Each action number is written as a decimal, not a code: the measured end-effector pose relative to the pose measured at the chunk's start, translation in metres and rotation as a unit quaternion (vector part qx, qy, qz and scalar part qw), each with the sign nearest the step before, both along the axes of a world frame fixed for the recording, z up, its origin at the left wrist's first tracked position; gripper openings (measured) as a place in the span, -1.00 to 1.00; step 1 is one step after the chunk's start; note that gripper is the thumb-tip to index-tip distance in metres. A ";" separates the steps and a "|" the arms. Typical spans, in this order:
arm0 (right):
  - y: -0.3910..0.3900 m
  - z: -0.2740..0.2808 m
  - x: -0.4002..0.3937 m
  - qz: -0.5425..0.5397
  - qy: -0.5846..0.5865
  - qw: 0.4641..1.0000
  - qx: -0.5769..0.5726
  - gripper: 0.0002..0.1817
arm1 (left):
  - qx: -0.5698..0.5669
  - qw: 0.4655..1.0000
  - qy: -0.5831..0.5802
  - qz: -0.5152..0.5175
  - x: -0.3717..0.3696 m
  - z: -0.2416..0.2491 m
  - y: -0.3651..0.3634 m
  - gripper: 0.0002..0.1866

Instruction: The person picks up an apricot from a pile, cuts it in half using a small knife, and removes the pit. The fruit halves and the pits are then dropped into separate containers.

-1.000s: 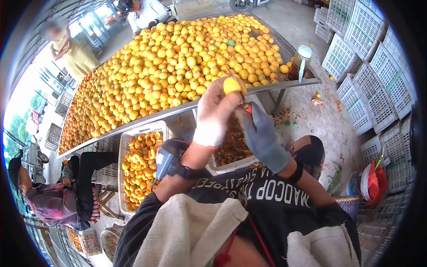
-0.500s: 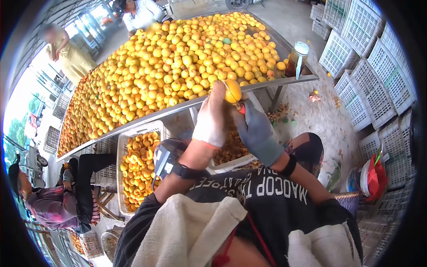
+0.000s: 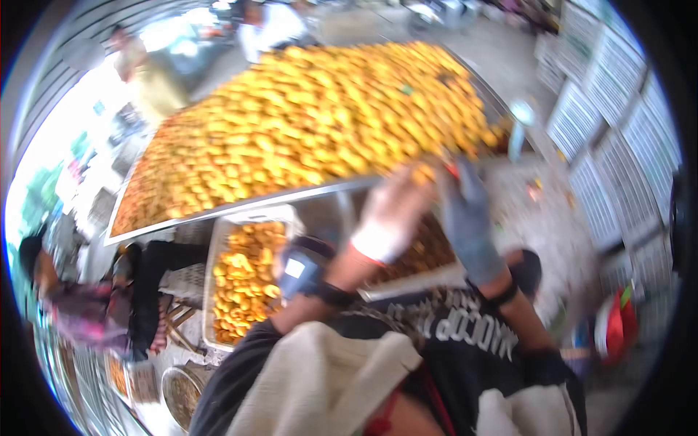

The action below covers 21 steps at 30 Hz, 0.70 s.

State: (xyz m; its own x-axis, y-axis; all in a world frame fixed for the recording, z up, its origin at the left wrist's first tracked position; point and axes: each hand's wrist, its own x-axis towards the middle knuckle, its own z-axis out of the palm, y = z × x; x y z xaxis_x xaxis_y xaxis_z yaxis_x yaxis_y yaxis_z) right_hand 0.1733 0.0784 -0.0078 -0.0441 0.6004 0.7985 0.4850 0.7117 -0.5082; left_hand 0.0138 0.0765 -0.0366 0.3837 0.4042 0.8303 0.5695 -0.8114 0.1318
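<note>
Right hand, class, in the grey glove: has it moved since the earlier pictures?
Yes: blurred now, the right hand has shifted in view, nearer to the lidded jar.

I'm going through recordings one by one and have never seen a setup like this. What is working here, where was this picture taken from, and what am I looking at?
There is no machine. A person works with two hands, and one camera on their head looks forward and down, so you see roughly what they see. The picture is bent at the edges and blurred.

The left hand, whitish near the wrist, seems to hold an orange fruit at its fingertips. The right hand, in a grey glove, has something red at its fingertips, too smeared to identify.

Ahead, a metal-edged table bears a wide pile of yellow-orange fruit. Below its near edge, a pale crate holds more orange pieces.
</note>
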 end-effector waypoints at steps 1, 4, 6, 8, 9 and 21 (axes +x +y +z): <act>0.000 -0.002 -0.005 0.039 0.083 0.990 -0.106 -0.86 | 0.020 0.999 -0.020 0.023 0.006 0.004 0.000 -0.80; 0.024 -0.048 0.004 -0.005 0.014 0.999 0.032 -0.80 | -0.336 0.908 -0.237 -0.080 0.013 -0.006 -0.009 -0.73; 0.007 -0.017 -0.001 0.035 0.002 0.997 -0.076 -0.77 | -0.441 0.834 -0.324 -0.071 0.021 0.012 -0.016 -0.64; 0.006 -0.001 -0.006 0.056 0.037 0.990 -0.122 -0.76 | -0.448 0.842 -0.301 -0.019 0.023 0.004 -0.014 -0.61; 0.005 0.002 -0.007 0.069 0.069 0.978 -0.184 -0.75 | -0.469 0.839 -0.275 0.016 0.025 0.015 -0.021 -0.60; 0.001 0.008 -0.023 -0.036 -0.041 0.998 -0.044 -0.76 | -0.535 0.694 -0.481 -0.014 0.051 0.016 -0.034 -0.34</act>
